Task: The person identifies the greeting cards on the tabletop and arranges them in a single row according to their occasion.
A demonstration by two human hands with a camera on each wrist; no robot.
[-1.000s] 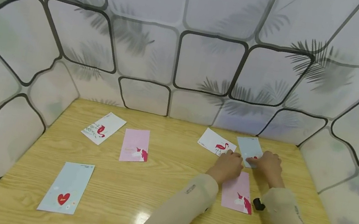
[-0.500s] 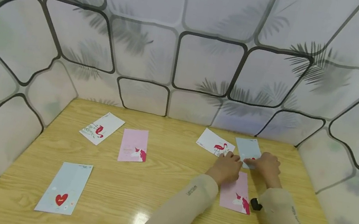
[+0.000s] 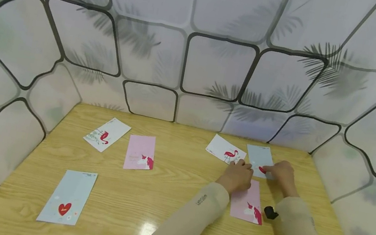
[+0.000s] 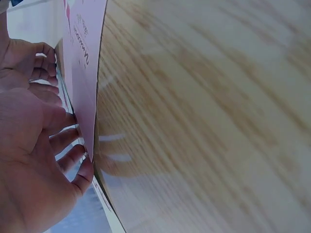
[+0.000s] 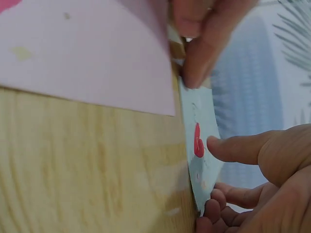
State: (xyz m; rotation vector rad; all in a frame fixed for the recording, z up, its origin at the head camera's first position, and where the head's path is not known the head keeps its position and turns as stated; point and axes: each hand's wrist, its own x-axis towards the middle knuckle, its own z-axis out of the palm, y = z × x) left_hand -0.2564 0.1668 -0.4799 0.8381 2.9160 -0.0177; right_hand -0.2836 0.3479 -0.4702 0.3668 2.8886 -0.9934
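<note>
On the right of the wooden table (image 3: 119,206), nearest, pink unicorn card (image 3: 247,208). At its far end, left hand (image 3: 236,176), fingers loosely bent and relaxed, tips just beside near-left corner of blue heart card (image 3: 256,155). To the right, right hand (image 3: 282,175), thumb straight out over blue card beside red heart (image 5: 198,143), fingers curled at right edge; pinched or merely touched, impossible to tell. Beyond left fingertips, flamingo card (image 3: 222,148); farthest, patterned wall (image 3: 215,68).
</note>
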